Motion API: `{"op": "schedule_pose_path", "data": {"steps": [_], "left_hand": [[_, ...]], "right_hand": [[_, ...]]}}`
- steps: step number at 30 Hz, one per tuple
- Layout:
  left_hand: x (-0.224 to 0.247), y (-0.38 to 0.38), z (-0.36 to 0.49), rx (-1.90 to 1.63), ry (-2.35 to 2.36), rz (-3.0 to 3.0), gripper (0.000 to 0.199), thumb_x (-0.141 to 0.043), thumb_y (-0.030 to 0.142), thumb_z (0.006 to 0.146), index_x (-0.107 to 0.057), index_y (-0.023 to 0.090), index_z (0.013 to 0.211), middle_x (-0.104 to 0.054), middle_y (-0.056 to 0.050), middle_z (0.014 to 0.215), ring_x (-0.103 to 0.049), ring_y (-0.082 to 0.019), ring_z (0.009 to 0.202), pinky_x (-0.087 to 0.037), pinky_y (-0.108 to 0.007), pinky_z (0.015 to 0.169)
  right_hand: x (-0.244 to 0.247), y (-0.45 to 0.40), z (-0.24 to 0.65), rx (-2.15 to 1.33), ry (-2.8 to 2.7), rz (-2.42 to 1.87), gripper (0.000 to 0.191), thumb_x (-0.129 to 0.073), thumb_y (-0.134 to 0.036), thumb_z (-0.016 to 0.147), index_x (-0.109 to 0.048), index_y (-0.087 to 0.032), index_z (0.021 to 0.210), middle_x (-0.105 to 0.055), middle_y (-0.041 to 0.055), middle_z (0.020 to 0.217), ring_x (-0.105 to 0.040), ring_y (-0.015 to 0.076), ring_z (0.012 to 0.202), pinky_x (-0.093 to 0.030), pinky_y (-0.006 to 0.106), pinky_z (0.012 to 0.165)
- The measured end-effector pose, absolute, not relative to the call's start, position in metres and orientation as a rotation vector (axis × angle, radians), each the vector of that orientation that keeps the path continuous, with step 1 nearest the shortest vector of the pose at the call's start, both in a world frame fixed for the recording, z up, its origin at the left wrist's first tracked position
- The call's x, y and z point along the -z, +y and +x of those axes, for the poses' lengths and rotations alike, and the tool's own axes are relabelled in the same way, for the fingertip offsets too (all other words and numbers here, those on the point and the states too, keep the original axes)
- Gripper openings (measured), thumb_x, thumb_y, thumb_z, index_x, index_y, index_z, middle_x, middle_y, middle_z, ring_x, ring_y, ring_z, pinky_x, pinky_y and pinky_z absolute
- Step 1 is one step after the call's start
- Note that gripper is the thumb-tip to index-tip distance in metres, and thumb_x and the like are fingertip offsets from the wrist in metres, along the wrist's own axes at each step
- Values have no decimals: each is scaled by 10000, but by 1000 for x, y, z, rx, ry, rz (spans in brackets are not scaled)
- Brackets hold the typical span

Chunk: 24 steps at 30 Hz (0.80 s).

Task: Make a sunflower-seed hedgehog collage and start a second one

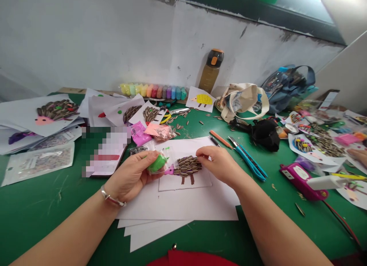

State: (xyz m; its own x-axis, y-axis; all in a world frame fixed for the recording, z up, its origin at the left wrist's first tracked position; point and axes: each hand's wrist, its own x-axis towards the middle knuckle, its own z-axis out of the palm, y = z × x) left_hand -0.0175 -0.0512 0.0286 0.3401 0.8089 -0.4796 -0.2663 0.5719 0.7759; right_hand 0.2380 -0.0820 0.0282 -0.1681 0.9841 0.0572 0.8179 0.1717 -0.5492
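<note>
This looks like a craft workroom, shared by more than one person. The green surface meets a scuffed, patchy wall at its far edge, lined there with a row of coloured modelling-clay packs. Paper hedgehog pictures lie toward the far left corner. Nearer the front edge sits a sunflower-seed hedgehog collage, a utility knife to its right. Toward the right edge are loose sunflower seeds and another person's hand.
</note>
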Motion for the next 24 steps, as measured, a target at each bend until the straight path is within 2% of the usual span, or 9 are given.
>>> {"op": "schedule_pose_path", "data": {"steps": [4, 17, 24], "left_hand": [[-27, -51, -18, -762, 963, 663, 184, -776, 293, 745, -669, 143, 740, -582, -5, 733, -563, -111, 673, -590, -271, 659], [-30, -52, -17, -748, 996, 645, 139, -725, 249, 799, -661, 138, 745, -594, -17, 762, -580, -119, 694, -593, -267, 662], [-28, -51, -18, -734, 996, 657, 164, -747, 274, 779, -655, 140, 758, -592, -19, 755, -582, -125, 700, -588, -267, 657]], "right_hand": [[-28, -81, 237, -523, -2131, -1636, 188, -547, -125, 859, -704, -211, 801, -680, 28, 837, -587, 173, 831, -427, 288, 748], [-29, -83, 241, -439, -2213, -1667, 306, -480, -81, 830, -741, -235, 878, -709, 37, 841, -625, 191, 814, -449, 290, 731], [-30, -84, 242, -522, -2198, -1652, 327, -464, -53, 806, -738, -222, 865, -715, 35, 896, -618, 192, 861, -456, 303, 781]]}}
